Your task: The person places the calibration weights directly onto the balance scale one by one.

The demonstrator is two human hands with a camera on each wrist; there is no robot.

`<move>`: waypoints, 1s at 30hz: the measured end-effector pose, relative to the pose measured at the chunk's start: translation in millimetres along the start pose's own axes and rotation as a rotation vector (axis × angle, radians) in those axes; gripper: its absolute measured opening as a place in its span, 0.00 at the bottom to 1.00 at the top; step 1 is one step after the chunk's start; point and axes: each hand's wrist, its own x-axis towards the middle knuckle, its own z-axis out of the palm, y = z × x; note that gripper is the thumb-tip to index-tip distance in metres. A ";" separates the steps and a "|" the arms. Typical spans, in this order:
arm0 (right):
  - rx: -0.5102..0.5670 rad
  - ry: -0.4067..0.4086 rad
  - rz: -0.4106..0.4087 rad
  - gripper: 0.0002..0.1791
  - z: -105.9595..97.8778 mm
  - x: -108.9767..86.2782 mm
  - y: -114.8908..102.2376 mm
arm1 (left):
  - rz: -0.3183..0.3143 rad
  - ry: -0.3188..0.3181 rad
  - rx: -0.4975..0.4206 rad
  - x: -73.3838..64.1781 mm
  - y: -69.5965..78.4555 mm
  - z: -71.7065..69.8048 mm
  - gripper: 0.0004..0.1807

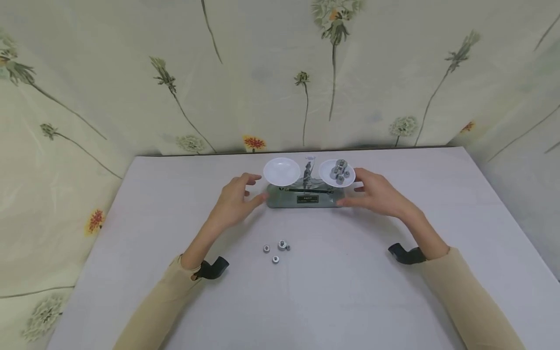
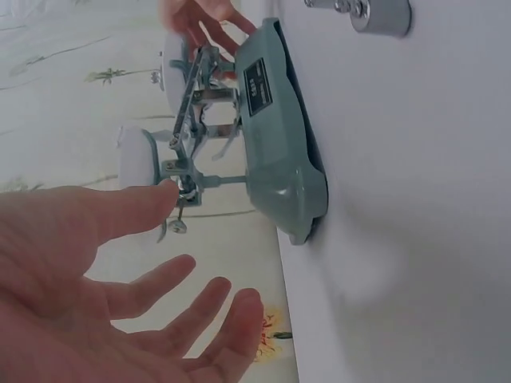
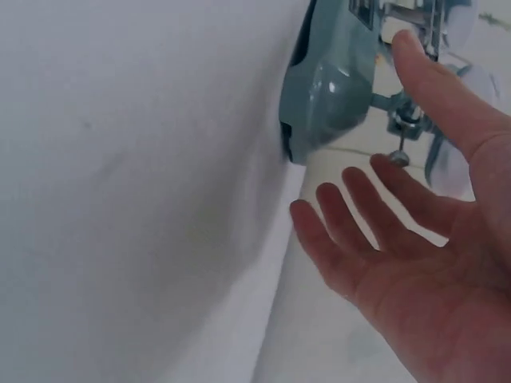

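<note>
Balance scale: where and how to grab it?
Likely best by the green base, low at both ends: left hand from the left, right hand from the right. It's long and low with exposed ends; the pans sit raised above it, and weights on the right pan could slide if tilted.

Nameplate — too small, apparently illegible

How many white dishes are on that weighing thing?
2: the left white pan, nearer the left hand, and the right white pan, holding metal weights, nearer the right hand. Both top the balance scale; neither is hidden.
</note>
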 end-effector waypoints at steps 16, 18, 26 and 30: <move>0.094 -0.031 -0.029 0.54 14.5 17.2 17.3 | 0.014 -0.044 0.029 -26.6 15.6 6.1 0.28; 0.101 -0.041 -0.014 0.52 13.6 18.5 16.3 | 0.017 -0.053 0.032 -29.0 16.3 7.1 0.28; 0.134 -0.050 0.011 0.47 13.8 21.0 15.1 | 0.025 -0.084 0.037 -33.1 16.9 11.3 0.27; 0.119 -0.046 0.008 0.47 15.3 21.3 15.8 | 0.027 -0.106 0.044 -33.4 16.5 12.9 0.26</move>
